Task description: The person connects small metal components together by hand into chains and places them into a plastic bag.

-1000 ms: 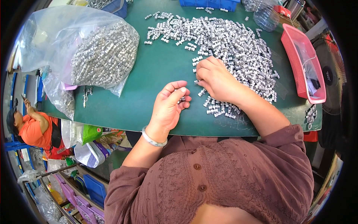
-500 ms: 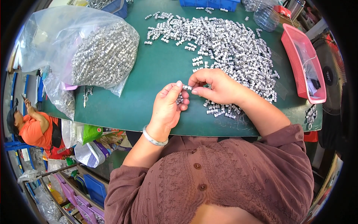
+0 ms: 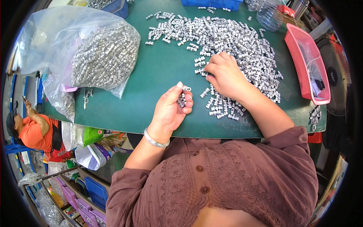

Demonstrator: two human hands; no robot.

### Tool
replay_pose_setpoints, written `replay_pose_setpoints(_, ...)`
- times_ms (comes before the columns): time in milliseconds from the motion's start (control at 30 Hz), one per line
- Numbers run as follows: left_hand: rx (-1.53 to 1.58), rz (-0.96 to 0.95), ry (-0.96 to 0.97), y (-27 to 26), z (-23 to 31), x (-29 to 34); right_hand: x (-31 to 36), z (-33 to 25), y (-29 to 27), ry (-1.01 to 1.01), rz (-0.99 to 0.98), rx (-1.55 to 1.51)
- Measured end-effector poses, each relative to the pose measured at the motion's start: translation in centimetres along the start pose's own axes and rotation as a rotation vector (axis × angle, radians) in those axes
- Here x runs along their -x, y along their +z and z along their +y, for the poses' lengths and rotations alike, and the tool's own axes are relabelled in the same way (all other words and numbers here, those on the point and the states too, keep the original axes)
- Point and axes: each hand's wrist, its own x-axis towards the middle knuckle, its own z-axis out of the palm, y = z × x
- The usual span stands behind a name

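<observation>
My left hand [image 3: 169, 108] is closed around several small silver metal fittings [image 3: 182, 100]. One of them sticks up between the thumb and forefinger, its ringed end showing. My right hand [image 3: 226, 77] is at the left edge of a wide pile of the same ribbed fittings [image 3: 242, 41] on the green table [image 3: 159, 72]. Its fingers are bent down among the pieces. Whatever sits between its fingertips is hidden. A few loose fittings [image 3: 205, 92] lie just below that hand.
A clear plastic bag [image 3: 130, 72] full of similar parts stands at the left. A pink basket [image 3: 289, 41] lies along the right edge beside a fan [image 3: 332, 75]. Blue bins [image 3: 227, 4] line the far side. A person in orange [image 3: 36, 132] is at the far left.
My right hand has moved away from the left hand, up and right onto the edge of the pile. The left hand stays in place, still holding its fittings.
</observation>
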Motion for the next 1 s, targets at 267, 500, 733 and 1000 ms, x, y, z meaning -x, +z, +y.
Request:
replay_pose_setpoints(267, 0.000, -0.021, 0.111, 0.2, -0.1, -0.1, -0.2, 0.1, 0.6, 0.000, 0.050, 0.016)
replay_pose_setpoints(500, -0.003, -0.079, 0.109, -0.4, -0.1, -0.2, -0.4, -0.3, 0.7, -0.039, 0.056, -0.038)
replay_pose_setpoints(733, -0.134, 0.031, 0.100, 0.2, -0.1, 0.1, -0.4, -0.1, 1.0, -0.148, 0.055, -0.093)
replay_pose_setpoints(1000, -0.179, 0.077, 0.130, 1.3, -0.1, 0.2, -0.6, -0.1, 0.5, -0.153, 0.073, -0.298)
